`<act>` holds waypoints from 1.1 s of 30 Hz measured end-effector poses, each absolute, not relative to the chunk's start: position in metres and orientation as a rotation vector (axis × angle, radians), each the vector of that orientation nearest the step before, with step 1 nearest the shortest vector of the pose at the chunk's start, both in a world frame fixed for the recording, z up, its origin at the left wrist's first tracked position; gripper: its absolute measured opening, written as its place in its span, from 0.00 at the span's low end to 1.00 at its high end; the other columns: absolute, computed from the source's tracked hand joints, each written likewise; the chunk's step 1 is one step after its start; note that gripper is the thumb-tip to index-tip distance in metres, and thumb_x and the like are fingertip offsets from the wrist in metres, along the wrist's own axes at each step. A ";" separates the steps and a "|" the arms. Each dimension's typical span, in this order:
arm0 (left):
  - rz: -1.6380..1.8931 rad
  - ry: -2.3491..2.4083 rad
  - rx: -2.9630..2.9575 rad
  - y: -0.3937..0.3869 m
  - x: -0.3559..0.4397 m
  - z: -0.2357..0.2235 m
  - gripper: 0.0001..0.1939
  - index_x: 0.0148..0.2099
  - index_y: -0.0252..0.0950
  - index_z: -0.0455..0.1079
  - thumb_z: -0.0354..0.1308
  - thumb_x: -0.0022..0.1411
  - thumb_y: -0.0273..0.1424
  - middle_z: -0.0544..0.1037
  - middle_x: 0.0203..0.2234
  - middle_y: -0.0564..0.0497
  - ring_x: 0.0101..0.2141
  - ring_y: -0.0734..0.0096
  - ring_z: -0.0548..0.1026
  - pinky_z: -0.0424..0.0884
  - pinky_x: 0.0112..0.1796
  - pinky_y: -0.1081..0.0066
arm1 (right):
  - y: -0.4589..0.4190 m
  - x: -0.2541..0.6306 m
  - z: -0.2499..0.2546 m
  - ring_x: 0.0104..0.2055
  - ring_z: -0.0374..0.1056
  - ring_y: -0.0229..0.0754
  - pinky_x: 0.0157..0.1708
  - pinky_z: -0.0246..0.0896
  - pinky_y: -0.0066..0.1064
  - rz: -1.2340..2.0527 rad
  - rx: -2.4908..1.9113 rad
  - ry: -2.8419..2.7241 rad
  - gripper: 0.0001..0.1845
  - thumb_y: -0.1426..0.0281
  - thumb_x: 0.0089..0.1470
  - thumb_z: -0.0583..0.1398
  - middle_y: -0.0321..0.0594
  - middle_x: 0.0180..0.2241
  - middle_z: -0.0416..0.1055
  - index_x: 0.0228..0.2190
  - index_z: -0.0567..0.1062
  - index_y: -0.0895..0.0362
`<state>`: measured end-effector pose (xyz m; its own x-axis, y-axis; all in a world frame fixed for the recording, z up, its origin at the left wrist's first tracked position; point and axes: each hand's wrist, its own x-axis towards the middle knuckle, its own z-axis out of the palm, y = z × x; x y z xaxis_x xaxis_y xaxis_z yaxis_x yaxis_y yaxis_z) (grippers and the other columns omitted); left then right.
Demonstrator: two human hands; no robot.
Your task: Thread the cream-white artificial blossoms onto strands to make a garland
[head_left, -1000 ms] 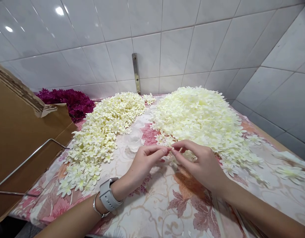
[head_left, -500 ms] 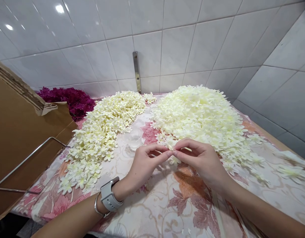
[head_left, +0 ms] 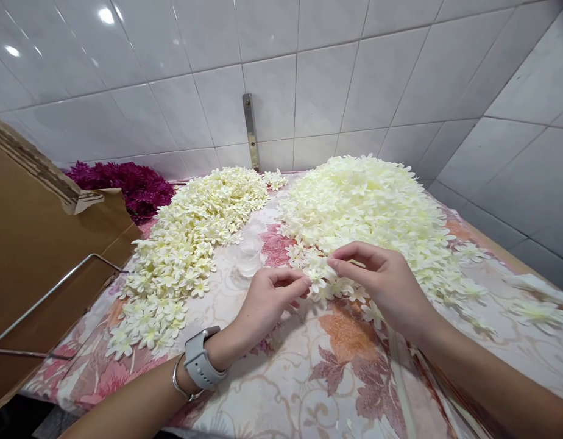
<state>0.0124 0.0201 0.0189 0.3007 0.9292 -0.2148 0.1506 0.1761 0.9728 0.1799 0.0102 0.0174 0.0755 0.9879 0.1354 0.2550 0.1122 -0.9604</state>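
My left hand [head_left: 276, 299], with a pale watch [head_left: 203, 360] and a bangle on its wrist, is closed in a pinch at the near edge of loose white flowers [head_left: 320, 274]. What its fingertips hold is too small to make out. A short distance to the right, my right hand [head_left: 384, 283] also pinches thumb and finger together above these flowers. Anything between its tips cannot be told apart from the blossoms behind. Beyond it rises a large heap of white-yellow artificial flowers [head_left: 368, 201].
Another pile of cream flowers [head_left: 194, 231] runs along the left. A small clear dish [head_left: 248, 261] stands between the piles. Purple flowers [head_left: 135, 186] lie behind a cardboard box [head_left: 48, 262] with a metal wire handle [head_left: 48, 296]. A tiled wall [head_left: 318, 91] closes the back.
My hands, whose fingertips met before, have come apart. The right hand has moved right and slightly up, uncovering white flowers between them; the left has barely moved.
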 end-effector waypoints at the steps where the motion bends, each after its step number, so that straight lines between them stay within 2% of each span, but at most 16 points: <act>1: 0.773 1.147 1.274 0.020 0.012 0.019 0.10 0.24 0.33 0.72 0.60 0.50 0.35 0.71 0.20 0.53 0.21 0.76 0.67 0.63 0.24 0.76 | 0.010 0.180 0.018 0.31 0.68 0.41 0.29 0.62 0.29 0.870 -1.344 -1.389 0.09 0.63 0.46 0.62 0.39 0.27 0.72 0.23 0.74 0.56; 7: 0.773 1.200 1.284 0.021 0.012 0.018 0.08 0.21 0.33 0.70 0.58 0.49 0.31 0.70 0.17 0.54 0.20 0.77 0.66 0.61 0.23 0.76 | 0.012 0.186 0.018 0.27 0.68 0.40 0.25 0.61 0.28 0.734 -1.427 -1.374 0.08 0.65 0.47 0.62 0.38 0.26 0.72 0.23 0.73 0.55; 11: 0.757 1.224 1.290 0.022 0.012 0.018 0.08 0.19 0.33 0.69 0.57 0.48 0.29 0.70 0.16 0.54 0.20 0.78 0.66 0.61 0.23 0.77 | 0.018 0.194 0.016 0.29 0.69 0.40 0.28 0.64 0.30 0.391 -1.424 -1.392 0.05 0.67 0.49 0.60 0.38 0.29 0.74 0.26 0.74 0.54; 15: 0.769 1.242 1.235 0.022 0.012 0.020 0.08 0.23 0.33 0.72 0.59 0.49 0.32 0.71 0.18 0.54 0.20 0.78 0.66 0.61 0.23 0.77 | 0.019 0.192 0.011 0.34 0.70 0.43 0.32 0.65 0.34 -0.005 -1.304 -1.728 0.07 0.72 0.53 0.57 0.42 0.34 0.75 0.34 0.75 0.56; 19: 0.795 1.232 1.224 0.023 0.010 0.018 0.10 0.28 0.33 0.74 0.60 0.51 0.36 0.71 0.19 0.55 0.21 0.79 0.64 0.58 0.23 0.77 | 0.013 0.181 0.007 0.37 0.68 0.45 0.36 0.65 0.37 -0.191 -1.056 -2.014 0.09 0.75 0.54 0.56 0.47 0.34 0.73 0.38 0.71 0.60; 22: 0.783 1.150 1.254 0.024 0.009 0.016 0.11 0.29 0.33 0.74 0.58 0.53 0.37 0.71 0.21 0.54 0.23 0.78 0.66 0.60 0.24 0.77 | 0.009 0.175 0.004 0.36 0.67 0.44 0.34 0.65 0.35 -0.193 -0.888 -2.146 0.07 0.77 0.53 0.56 0.46 0.33 0.71 0.37 0.70 0.60; 26: 0.802 1.043 1.423 0.022 0.009 0.016 0.15 0.31 0.33 0.75 0.53 0.59 0.38 0.73 0.24 0.53 0.26 0.75 0.67 0.63 0.27 0.76 | 0.009 0.174 0.001 0.32 0.67 0.42 0.30 0.63 0.32 -0.139 -0.952 -2.090 0.04 0.76 0.54 0.56 0.43 0.29 0.71 0.34 0.69 0.58; 29: 0.831 1.024 1.583 0.021 0.009 0.016 0.17 0.34 0.34 0.75 0.50 0.62 0.38 0.74 0.26 0.52 0.30 0.73 0.69 0.64 0.29 0.75 | 0.007 0.174 0.003 0.27 0.66 0.39 0.27 0.61 0.29 0.034 -1.098 -1.982 0.03 0.73 0.54 0.56 0.39 0.25 0.71 0.30 0.70 0.57; 33: 0.851 0.981 1.678 0.019 0.008 0.015 0.15 0.40 0.36 0.74 0.49 0.63 0.38 0.77 0.34 0.50 0.36 0.69 0.72 0.66 0.35 0.73 | 0.005 0.173 0.009 0.24 0.66 0.35 0.24 0.61 0.26 0.370 -1.289 -1.847 0.06 0.70 0.52 0.57 0.35 0.24 0.73 0.26 0.72 0.56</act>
